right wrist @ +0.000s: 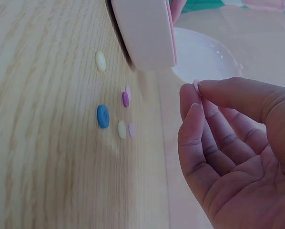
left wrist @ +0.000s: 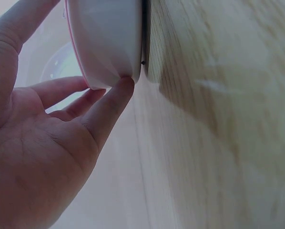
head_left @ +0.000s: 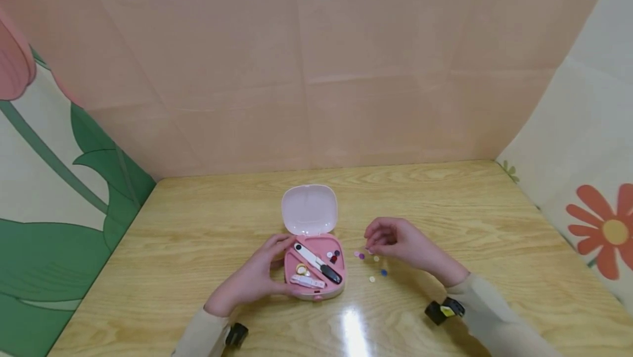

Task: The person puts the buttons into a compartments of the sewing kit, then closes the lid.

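In the head view, we see the pink box [head_left: 333, 293] at the lower centre of the frame, with its hinged lid [head_left: 309, 210] standing raised at the upper side. The right hand [head_left: 405, 243] is to the right of it. In the right wrist view, we find a small pale pink button [right wrist: 196, 87] between the tips of thumb and forefinger; the pinch is nearly closed, only as wide as this thin disc. The button shows its edge to us, its longer line going up and down in that frame.

The main relation, we judge, is this: the box lies to the left of the pinch, and its right wall [head_left: 344, 277] stands between. Behind this wall is the right compartment [head_left: 323, 244], where a white button [head_left: 329, 255] and a dark button [head_left: 337, 253] lie. The left hand [head_left: 267, 272] is nearer to the box: it holds the left side, thumb at the lower corner and fingers at the upper one, about a box's side apart.

Under and below the right hand, loose buttons lie on the table, among them a blue button [right wrist: 103, 116] and a purple button [right wrist: 125, 99]. They are flat, so we think that passing above them gives room enough; the raised lid limits the upper side.
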The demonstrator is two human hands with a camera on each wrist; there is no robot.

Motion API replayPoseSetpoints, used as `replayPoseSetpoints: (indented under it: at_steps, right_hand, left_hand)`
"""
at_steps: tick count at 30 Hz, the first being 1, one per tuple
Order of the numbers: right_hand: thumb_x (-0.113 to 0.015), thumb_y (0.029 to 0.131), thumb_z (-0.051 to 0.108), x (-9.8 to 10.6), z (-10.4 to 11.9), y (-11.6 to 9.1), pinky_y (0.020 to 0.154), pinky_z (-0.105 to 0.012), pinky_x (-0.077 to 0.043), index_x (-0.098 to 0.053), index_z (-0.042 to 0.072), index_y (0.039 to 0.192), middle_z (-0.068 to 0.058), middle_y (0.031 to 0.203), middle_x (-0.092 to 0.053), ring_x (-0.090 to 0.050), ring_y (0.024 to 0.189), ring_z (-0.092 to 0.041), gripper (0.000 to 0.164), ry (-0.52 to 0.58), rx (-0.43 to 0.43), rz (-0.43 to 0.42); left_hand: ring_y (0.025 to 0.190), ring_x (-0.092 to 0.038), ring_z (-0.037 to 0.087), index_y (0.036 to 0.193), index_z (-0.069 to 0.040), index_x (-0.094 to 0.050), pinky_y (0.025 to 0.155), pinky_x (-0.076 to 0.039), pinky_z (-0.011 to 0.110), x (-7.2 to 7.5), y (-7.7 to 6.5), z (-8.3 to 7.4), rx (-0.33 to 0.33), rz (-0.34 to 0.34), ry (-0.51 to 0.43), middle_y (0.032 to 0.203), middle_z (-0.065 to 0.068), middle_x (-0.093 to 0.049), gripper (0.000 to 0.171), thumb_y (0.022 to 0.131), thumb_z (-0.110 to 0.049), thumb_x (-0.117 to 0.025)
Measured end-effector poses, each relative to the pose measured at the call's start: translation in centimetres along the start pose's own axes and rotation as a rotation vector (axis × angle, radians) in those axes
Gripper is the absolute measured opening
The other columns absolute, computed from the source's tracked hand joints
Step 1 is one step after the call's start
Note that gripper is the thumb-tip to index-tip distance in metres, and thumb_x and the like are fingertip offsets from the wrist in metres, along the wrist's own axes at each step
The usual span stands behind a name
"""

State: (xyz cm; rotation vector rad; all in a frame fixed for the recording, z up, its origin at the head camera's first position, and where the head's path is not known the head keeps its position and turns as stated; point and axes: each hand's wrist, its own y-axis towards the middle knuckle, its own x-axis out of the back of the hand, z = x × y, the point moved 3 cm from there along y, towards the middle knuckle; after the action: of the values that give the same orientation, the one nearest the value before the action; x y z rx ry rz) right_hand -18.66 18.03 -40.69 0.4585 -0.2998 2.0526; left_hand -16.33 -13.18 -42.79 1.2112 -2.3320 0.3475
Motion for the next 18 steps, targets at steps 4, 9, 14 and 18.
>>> replayPoseSetpoints:
  at_steps: [4,9,14,18]
  right_hand:
    - [-0.069,0.087,0.004,-0.2,0.2,0.2,0.073,-0.030,-0.057,-0.059,-0.004,0.105,-0.015,0.094,-0.066,-0.064,0.086,-0.026,0.023,0.000,0.003,0.002]
    - [-0.068,0.087,0.002,-0.4,0.3,0.6,0.073,-0.031,-0.057,-0.059,-0.005,0.105,-0.018,0.095,-0.066,-0.064,0.085,-0.026,0.022,0.010,0.018,0.009]
    - [-0.068,0.086,0.000,-0.8,0.5,1.0,0.073,-0.031,-0.058,-0.059,-0.005,0.106,-0.018,0.095,-0.066,-0.064,0.085,-0.026,0.022,0.018,0.035,0.019]
    - [-0.068,0.086,-0.001,-1.2,0.7,1.4,0.073,-0.033,-0.058,-0.059,-0.005,0.106,-0.019,0.095,-0.065,-0.064,0.086,-0.026,0.023,0.032,0.048,0.020]
  left_hand:
    - [0.130,-0.039,0.016,0.148,-0.018,-0.035,0.104,-0.041,0.030,0.0,0.1,0.2,0.001,-0.001,0.003,0.142,-0.007,-0.034,0.099,0.066,-0.040,-0.086]
    - [0.130,-0.039,0.016,0.148,-0.018,-0.035,0.103,-0.041,0.029,0.0,0.1,0.3,-0.002,-0.002,0.003,0.141,-0.008,-0.034,0.100,0.065,-0.041,-0.086]
    - [0.131,-0.037,0.015,0.148,-0.018,-0.035,0.105,-0.040,0.030,0.0,0.1,0.3,-0.006,-0.006,0.027,0.141,-0.009,-0.034,0.101,0.065,-0.043,-0.086]
    - [0.131,-0.037,0.015,0.148,-0.018,-0.035,0.105,-0.040,0.030,0.0,0.1,0.3,-0.010,-0.006,0.023,0.141,-0.009,-0.035,0.100,0.065,-0.042,-0.086]
